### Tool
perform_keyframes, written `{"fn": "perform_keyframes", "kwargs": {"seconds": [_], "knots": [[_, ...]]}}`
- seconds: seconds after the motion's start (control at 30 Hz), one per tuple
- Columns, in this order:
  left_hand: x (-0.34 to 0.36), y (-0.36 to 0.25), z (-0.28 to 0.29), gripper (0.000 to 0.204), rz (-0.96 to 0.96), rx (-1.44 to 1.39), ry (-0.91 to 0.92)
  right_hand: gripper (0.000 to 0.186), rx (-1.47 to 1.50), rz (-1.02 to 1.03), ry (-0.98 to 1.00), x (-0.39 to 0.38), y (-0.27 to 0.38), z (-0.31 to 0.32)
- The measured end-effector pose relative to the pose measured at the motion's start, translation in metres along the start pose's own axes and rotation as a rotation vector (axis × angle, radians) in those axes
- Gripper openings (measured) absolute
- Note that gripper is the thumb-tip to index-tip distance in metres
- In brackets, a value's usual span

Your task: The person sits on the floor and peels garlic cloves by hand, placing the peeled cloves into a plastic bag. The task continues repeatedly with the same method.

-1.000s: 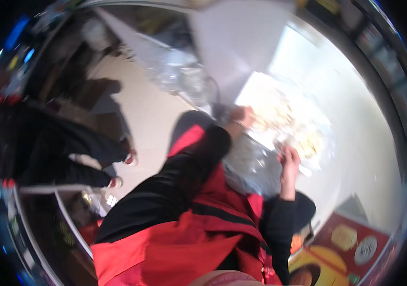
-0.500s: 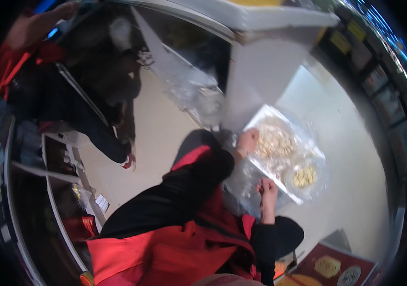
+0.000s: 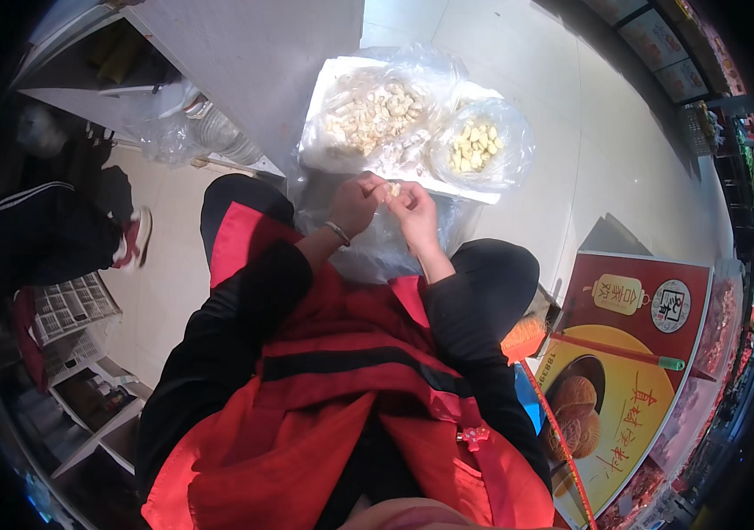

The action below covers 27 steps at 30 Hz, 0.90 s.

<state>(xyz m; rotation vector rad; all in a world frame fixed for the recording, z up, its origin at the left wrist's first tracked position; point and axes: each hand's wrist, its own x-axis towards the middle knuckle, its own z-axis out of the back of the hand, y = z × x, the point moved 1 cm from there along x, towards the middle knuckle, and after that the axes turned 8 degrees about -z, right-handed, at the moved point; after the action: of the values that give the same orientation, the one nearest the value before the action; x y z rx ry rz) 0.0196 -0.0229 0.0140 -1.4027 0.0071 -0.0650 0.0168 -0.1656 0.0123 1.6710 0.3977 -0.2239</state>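
Observation:
My left hand (image 3: 358,202) and my right hand (image 3: 411,212) meet over my lap, fingertips pinched on a small pale garlic clove (image 3: 393,190). Just beyond them a white foam board (image 3: 315,115) lies on the floor. On its left, a clear bag (image 3: 350,88) holds a pile of cream garlic cloves (image 3: 377,119) with papery bits. On its right, a second clear bag (image 3: 514,150) holds yellowish peeled cloves (image 3: 474,146). Crumpled clear plastic (image 3: 448,225) is spread beneath and behind my hands, partly hidden by them.
A person's dark-clad leg and shoe (image 3: 134,237) are at left, near white shelving (image 3: 94,420). A grey panel (image 3: 227,44) stands beyond, with plastic bags (image 3: 174,132) by it. At right are a red-and-yellow sign board (image 3: 624,371) and an orange-bristled brush (image 3: 523,337).
The view has swung, bringing the board higher and leftward in the picture. My hands, earlier apart at the board's near edge, have come together on the small clove.

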Motion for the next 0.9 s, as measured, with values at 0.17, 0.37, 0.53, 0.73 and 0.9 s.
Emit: {"fn": "perform_keyframes", "kwargs": {"seconds": [0.17, 0.37, 0.53, 0.73, 0.9], "knots": [[0.006, 0.0, 0.003, 0.014, -0.023, -0.129, 0.0, 0.018, 0.258, -0.029, 0.111, 0.003, 0.002, 0.004], [0.008, 0.001, 0.008, 0.014, 0.185, -0.605, 0.075, 0.024, 0.379, -0.082, 0.176, -0.001, 0.008, 0.006], [0.01, 0.001, 0.01, 0.014, 0.15, -0.496, 0.16, 0.028, 0.397, -0.103, 0.18, 0.0, 0.01, 0.009], [0.008, 0.002, 0.009, 0.014, 0.103, -0.227, 0.215, 0.027, 0.019, 0.069, 0.07, 0.003, 0.006, 0.007], [0.012, 0.005, 0.008, 0.015, 0.215, -0.605, 0.016, 0.026, 0.111, 0.027, 0.068, 0.004, 0.008, 0.01]]}}
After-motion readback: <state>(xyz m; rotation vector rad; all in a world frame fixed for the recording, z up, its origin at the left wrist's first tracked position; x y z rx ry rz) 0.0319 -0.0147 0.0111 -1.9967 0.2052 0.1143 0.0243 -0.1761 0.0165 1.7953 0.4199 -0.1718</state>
